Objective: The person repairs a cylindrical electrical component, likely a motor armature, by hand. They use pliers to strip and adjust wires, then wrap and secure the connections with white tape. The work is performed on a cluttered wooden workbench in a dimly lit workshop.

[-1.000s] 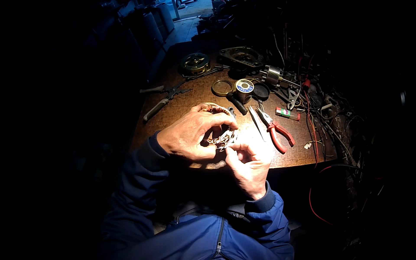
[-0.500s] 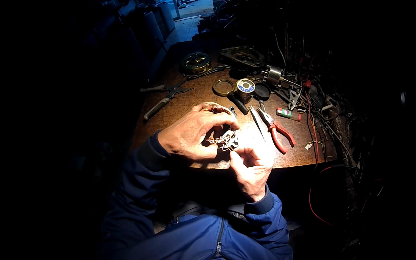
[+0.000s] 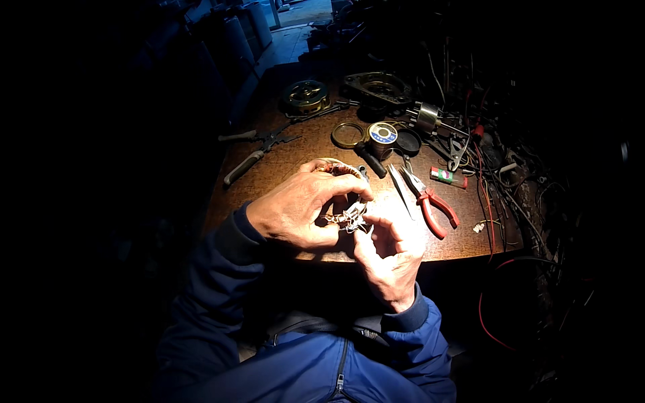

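Note:
My left hand [image 3: 295, 207] is wrapped round a motor stator [image 3: 349, 168], a ring with copper windings, over the table's near edge. Its thumb and fingers span the ring and hide much of it. Tangled thin lead wires [image 3: 351, 216] show in the gap beside the left thumb. At the ring's near right side, my right hand [image 3: 390, 258] pinches with thumb and index finger at the ends of these wires. Just right of the stator lie tweezers [image 3: 402, 192] and red-handled long-nose pliers [image 3: 433, 205].
Beyond the hands stand a solder spool [image 3: 382, 133], a brass-coloured ring [image 3: 348, 135] and a dark round tin [image 3: 407, 142]. Wire strippers [image 3: 259, 151] lie at the left. Metal motor covers [image 3: 306, 98] sit farther back. A motor rotor [image 3: 427, 117] and tangled cables [image 3: 517, 181] crowd the right.
My right hand has moved slightly up and inward, its fingertips now closer in among the wires. My left hand keeps its hold on the stator, nearly unmoved.

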Demonstrator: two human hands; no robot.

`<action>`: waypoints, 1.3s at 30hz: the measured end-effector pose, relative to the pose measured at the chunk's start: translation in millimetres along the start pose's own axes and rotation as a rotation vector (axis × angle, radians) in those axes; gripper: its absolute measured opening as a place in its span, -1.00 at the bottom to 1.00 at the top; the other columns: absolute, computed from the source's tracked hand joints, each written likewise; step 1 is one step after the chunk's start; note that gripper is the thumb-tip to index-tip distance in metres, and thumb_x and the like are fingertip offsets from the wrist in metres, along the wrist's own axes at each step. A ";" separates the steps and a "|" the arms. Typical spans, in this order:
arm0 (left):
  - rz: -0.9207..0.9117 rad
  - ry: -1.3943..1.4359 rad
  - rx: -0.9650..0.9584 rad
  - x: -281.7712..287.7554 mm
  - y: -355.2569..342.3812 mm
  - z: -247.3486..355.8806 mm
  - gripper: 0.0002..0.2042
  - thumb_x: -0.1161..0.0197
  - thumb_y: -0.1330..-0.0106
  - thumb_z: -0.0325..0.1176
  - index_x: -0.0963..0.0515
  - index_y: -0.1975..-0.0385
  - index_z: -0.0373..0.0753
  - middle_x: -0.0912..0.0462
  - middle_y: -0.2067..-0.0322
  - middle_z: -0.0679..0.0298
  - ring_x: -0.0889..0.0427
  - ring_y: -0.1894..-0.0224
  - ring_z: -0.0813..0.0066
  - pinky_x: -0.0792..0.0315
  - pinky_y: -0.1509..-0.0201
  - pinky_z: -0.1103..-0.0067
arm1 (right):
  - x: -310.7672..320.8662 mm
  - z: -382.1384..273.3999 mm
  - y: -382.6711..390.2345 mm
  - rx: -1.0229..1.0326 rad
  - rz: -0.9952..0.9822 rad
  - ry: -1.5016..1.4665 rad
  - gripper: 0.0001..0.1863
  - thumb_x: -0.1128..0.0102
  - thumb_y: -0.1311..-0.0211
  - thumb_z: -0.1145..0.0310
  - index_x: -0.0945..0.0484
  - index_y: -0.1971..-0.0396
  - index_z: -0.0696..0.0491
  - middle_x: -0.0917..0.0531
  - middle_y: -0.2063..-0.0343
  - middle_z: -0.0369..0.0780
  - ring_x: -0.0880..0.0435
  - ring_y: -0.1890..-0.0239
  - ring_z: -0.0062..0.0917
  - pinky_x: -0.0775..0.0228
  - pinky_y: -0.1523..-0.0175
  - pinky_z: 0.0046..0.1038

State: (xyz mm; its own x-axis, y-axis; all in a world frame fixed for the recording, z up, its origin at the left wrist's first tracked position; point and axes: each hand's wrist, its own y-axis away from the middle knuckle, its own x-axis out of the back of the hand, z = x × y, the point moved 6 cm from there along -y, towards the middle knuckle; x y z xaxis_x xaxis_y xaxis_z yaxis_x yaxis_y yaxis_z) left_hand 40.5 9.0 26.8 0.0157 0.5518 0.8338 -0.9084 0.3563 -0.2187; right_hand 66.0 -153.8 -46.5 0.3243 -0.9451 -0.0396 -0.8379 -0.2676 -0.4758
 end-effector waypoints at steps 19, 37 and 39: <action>0.008 -0.010 0.004 -0.4 0.1 -0.2 -0.50 -0.42 -0.11 -0.20 -0.64 -0.11 -0.16 -0.69 -0.09 0.17 -0.57 -0.30 0.16 -0.16 -0.57 0.18 | 3.0 12.7 5.7 -0.171 0.036 -0.207 -0.84 -0.47 -0.24 0.60 -0.74 0.19 0.21 -0.67 0.50 -0.39 -0.58 0.48 -0.80 -0.44 0.36 -0.69; -0.033 0.014 0.032 0.1 -1.4 1.2 -0.46 -0.35 -0.06 -0.26 -0.63 -0.14 -0.15 -0.69 -0.08 0.19 -0.59 -0.26 0.18 -0.15 -0.56 0.18 | 9.3 19.1 -4.3 -0.278 0.050 -0.534 -0.92 -0.38 -0.43 0.54 -0.68 0.18 0.22 -0.75 0.39 -0.22 -0.61 0.50 -0.68 -0.47 0.37 -0.64; -0.022 0.013 0.021 0.0 -1.1 0.0 -0.46 -0.36 -0.06 -0.25 -0.63 -0.14 -0.15 -0.69 -0.09 0.18 -0.59 -0.26 0.17 -0.15 -0.56 0.18 | 8.1 16.6 -2.1 -0.335 0.011 -0.612 -0.89 -0.36 -0.43 0.51 -0.63 0.19 0.23 -0.76 0.38 -0.12 -0.56 0.59 -0.63 -0.42 0.46 -0.63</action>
State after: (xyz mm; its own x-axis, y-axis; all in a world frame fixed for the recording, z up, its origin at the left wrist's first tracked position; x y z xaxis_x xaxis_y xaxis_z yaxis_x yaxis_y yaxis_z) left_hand 41.5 8.6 27.0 0.0414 0.5537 0.8317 -0.9165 0.3525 -0.1890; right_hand 77.7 -157.8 -60.4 0.4222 -0.6988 -0.5774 -0.9007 -0.3952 -0.1803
